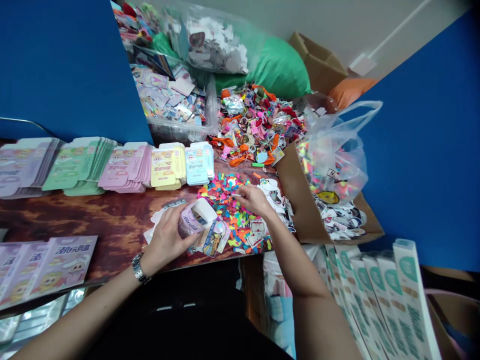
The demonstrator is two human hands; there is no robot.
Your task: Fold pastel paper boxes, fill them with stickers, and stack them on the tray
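Left hand is wrapped around small purple printed cardboard box, open mouth upward; long axis foreshortened. Box lies left of right hand, which is over multicoloured pile of small flat pieces, fingertips pinched together; cannot tell on what.

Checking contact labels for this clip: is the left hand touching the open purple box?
Touching. The head view shows it: the left hand is wrapped against the side of the purple box, with no gap visible between them.
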